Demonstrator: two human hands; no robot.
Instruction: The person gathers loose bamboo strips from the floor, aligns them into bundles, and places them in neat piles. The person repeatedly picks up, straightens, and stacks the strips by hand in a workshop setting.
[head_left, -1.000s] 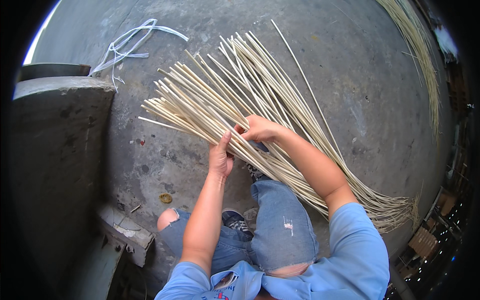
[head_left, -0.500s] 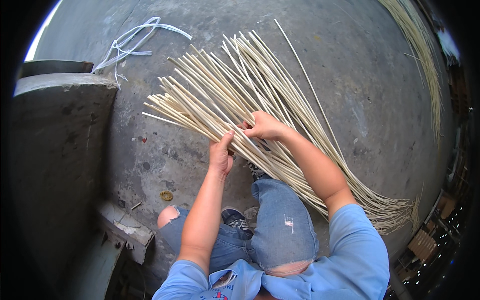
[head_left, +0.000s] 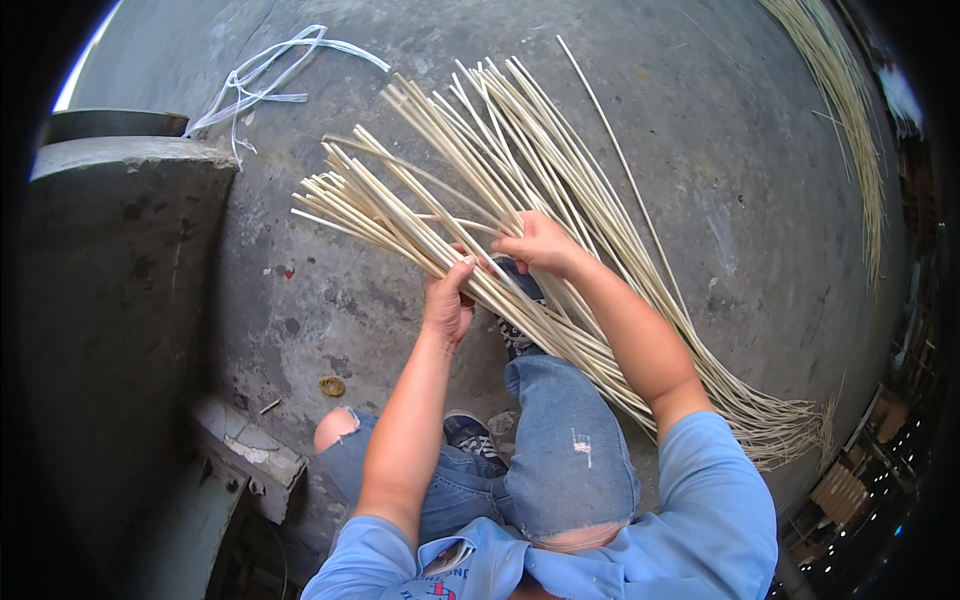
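Soft, even daylight covers the grey floor (head_left: 720,180), with a washed-out white strip (head_left: 84,66) beyond its far left corner. Along the floor's left edge, the front of a block (head_left: 120,280) sinks into deep shadow, while its top is paler. Past the right edge the clutter (head_left: 842,492) is dim, dotted with bright specks. The canes (head_left: 453,155) at the right hand (head_left: 540,245) are smeared by motion blur; those lying on the floor look crisper. Fisheye distortion bends the outer edges, and black vignetting swallows the corners.
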